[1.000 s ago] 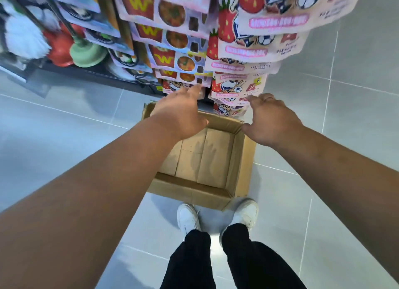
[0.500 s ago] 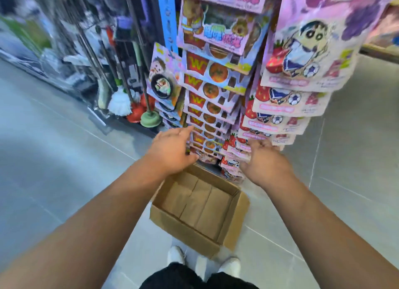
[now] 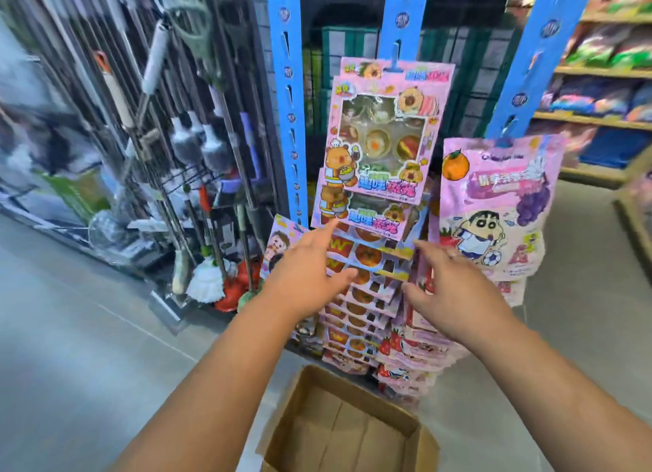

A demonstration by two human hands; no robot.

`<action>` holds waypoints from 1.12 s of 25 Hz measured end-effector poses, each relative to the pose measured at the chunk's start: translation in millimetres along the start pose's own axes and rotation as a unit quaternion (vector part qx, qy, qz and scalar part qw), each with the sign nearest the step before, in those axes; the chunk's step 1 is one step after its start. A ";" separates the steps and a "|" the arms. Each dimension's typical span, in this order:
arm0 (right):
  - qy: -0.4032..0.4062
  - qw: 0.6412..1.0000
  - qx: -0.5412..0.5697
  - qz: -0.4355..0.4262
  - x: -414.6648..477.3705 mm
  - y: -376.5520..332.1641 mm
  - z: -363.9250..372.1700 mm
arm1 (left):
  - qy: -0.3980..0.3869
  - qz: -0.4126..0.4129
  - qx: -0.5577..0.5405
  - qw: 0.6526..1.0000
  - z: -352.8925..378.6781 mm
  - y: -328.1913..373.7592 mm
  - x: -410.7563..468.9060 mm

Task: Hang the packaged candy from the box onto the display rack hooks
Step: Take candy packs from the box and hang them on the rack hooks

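With the box (image 3: 352,432) beneath our forearms showing only bare cardboard, we judged it best to gently square the hanging candy packs (image 3: 370,256) just past our fingertips on the rack strip (image 3: 294,136), left hand (image 3: 307,274) and right hand (image 3: 455,291) outstretched, fingers spread, holding nothing.

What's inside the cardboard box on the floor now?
The cardboard box shows only its bare bottom, with nothing lying on it. Its near end runs off frame, unseen.
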State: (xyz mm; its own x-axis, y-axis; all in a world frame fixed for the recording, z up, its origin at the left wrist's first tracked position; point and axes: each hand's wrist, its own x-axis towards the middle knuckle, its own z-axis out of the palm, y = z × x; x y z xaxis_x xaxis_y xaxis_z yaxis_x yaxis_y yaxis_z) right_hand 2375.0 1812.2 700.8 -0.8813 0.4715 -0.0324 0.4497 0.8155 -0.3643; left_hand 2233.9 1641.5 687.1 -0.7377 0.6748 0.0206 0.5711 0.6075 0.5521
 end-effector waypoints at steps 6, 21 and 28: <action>0.129 0.956 0.256 0.058 52.7 -44.6 -24.8 | 0.074 0.043 -0.092 0.992 -57.3 -13.0 70.3; 0.208 0.849 0.463 0.149 76.3 -59.1 14.9 | -0.079 0.036 -0.312 0.946 -57.9 -38.8 118.0; 0.142 0.846 0.474 0.200 73.1 -44.4 28.6 | -0.028 0.015 -0.225 0.974 -53.8 -42.7 115.2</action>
State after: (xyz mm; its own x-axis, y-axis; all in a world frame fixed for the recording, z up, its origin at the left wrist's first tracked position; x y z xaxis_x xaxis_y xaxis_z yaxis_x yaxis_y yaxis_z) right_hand 2286.6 1800.9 688.0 -0.5561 0.8169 -0.1533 0.2664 0.0005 -0.9639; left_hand 2105.3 1670.8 710.7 -0.6955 0.7185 0.0034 0.3670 0.3512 0.8614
